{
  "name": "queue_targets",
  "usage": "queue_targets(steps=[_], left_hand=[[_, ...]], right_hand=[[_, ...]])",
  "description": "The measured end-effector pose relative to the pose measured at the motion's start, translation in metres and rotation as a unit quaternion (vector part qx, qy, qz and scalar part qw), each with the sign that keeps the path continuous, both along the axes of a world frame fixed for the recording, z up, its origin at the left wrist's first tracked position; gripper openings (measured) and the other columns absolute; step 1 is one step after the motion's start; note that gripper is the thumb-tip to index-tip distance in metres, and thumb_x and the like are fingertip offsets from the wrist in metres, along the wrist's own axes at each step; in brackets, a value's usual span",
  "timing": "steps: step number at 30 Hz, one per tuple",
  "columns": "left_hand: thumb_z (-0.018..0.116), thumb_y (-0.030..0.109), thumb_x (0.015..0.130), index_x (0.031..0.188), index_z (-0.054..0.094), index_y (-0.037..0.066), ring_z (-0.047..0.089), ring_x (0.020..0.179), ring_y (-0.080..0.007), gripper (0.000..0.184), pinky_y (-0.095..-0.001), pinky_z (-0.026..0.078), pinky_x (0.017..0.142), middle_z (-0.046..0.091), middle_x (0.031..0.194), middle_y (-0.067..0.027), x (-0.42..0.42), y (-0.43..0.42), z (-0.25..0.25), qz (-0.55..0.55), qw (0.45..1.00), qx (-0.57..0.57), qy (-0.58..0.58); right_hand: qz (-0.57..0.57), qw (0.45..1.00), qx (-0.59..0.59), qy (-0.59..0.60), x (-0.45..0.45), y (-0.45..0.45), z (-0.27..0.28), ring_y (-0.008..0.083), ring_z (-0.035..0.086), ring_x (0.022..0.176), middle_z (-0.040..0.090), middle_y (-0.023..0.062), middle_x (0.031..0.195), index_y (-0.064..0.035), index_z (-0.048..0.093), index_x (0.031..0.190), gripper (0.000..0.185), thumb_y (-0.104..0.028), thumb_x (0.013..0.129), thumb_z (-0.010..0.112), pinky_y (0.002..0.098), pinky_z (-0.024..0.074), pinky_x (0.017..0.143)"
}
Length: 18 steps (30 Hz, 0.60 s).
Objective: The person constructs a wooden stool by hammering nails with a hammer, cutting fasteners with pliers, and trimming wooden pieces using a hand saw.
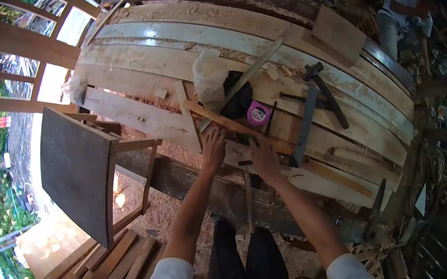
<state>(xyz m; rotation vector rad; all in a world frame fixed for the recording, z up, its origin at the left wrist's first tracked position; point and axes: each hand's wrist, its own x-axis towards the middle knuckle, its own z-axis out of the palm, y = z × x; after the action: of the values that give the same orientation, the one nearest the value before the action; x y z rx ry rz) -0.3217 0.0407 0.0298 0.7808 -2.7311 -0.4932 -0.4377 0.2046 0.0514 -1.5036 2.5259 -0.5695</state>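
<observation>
Both hands are over the near side of a plank-topped bench (141,60). A long narrow wooden strip (215,117) runs diagonally past them. My left hand (214,147) lies at the strip's near edge, fingers closed together; what they hold, if anything, is hidden. My right hand (262,154) is bent over the strip, beside a small dark object too unclear to name. A pink tape measure (258,114) sits just beyond my right hand. Below and between the hands is a hammer (249,192), its handle toward me. A white plastic bag (210,77) stands behind the strip.
To the right lie a metal square (307,123), another hammer (330,96) and a saw (376,210). A dark-topped small table (76,168) stands at left. Wood pieces (116,264) lie at lower left. Another person (400,14) is at the upper right.
</observation>
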Motion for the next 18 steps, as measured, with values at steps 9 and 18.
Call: queue_targets(steps=[9,18], left_hand=[[0.064,0.006,0.066,0.086,0.066,0.007,0.06,0.091,-0.0307,0.02,-0.0401,0.048,0.081,0.063,0.089,-0.0114,0.012,-0.036,-0.021,-0.063,0.991,0.089,0.076],[0.07,0.01,0.078,0.097,0.066,0.003,0.064,0.088,-0.0294,0.021,-0.0383,0.05,0.08,0.066,0.098,-0.0129,0.194,0.016,0.045,0.31,0.877,0.282,0.236]], right_hand=[[0.138,0.972,0.109,0.158,0.0,-0.043,-0.049,0.0328,0.048,0.117,0.051,0.0166,0.124,-0.0051,0.047,0.128,0.061,-0.044,0.083,0.06,0.0479,0.0369,0.097],[0.156,0.882,0.274,-0.35,0.105,-0.057,0.047,0.0245,0.058,0.089,0.058,0.0109,0.096,-0.0032,0.047,0.116,0.042,-0.018,0.081,0.066,0.0392,0.0473,0.078]])
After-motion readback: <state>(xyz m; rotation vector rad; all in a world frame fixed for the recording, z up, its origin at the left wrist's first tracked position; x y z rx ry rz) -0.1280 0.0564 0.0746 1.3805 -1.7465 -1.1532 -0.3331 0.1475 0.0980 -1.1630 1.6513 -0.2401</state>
